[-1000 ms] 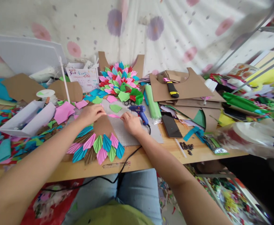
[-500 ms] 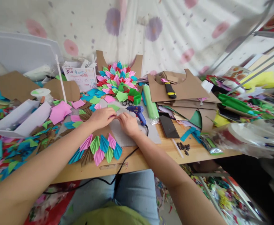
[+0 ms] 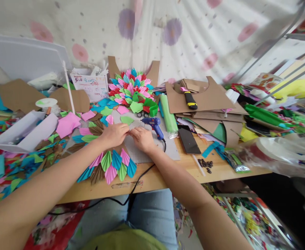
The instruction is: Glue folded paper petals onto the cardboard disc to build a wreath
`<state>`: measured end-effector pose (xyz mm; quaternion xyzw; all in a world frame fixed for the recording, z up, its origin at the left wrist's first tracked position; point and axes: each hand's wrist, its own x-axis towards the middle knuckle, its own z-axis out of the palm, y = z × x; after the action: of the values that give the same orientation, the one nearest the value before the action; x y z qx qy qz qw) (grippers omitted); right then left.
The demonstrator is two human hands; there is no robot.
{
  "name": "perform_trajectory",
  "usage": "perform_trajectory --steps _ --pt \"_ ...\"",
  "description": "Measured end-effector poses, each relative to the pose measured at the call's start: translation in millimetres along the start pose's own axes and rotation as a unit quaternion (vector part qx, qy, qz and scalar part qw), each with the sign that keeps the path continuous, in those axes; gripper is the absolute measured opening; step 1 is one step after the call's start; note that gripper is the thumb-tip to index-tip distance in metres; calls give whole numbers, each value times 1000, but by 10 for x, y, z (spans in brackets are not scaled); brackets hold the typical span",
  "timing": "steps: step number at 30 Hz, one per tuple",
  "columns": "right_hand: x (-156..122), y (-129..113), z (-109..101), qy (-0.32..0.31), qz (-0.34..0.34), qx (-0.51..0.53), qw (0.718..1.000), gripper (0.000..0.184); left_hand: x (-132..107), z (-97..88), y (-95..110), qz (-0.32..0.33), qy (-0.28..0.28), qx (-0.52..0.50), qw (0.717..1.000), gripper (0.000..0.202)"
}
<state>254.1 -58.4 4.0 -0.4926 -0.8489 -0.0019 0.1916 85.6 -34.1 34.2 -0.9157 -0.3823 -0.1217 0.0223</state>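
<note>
My left hand (image 3: 114, 134) and my right hand (image 3: 142, 138) meet fingertip to fingertip over the top of a brown cardboard piece (image 3: 115, 146). Both are closed in a pinch on a small pink folded paper piece, which the fingers almost hide. The cardboard's near edge carries a fan of folded paper leaves (image 3: 116, 163) in pink, green, blue and brown. Under my right hand lies a grey mat (image 3: 144, 154). A loose green paper leaf (image 3: 126, 120) sits just beyond my fingers. A blue glue gun (image 3: 154, 125) rests right of my right hand, its black cord running off the table's front edge.
A finished multicoloured paper wreath (image 3: 131, 90) leans at the back. A green roll (image 3: 168, 116), black phone (image 3: 188, 139), cardboard stack (image 3: 209, 100) and yellow-black knife (image 3: 190, 99) lie to the right. A white tray (image 3: 22, 130), pink paper squares (image 3: 66, 125) and scattered leaves cover the left.
My hands have drawn together: a second ago they held the pink strip stretched between them, now the fingertips touch and the strip is folded up inside the pinch.
</note>
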Motion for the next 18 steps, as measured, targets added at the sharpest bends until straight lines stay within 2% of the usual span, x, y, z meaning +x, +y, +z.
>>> perform_trajectory --steps 7,11,16,18 --pt "38 -19 -30 25 68 49 996 21 -4 -5 -106 -53 42 -22 998 17" --pt "49 -11 -25 14 76 52 996 20 -16 -16 -164 -79 38 -29 996 23" --pt "48 -3 -52 -1 88 44 995 20 -26 -9 -289 -21 4 -94 995 23" --pt "53 -13 -60 -8 90 40 995 20 -37 -9 -341 -21 -4 -101 995 24"
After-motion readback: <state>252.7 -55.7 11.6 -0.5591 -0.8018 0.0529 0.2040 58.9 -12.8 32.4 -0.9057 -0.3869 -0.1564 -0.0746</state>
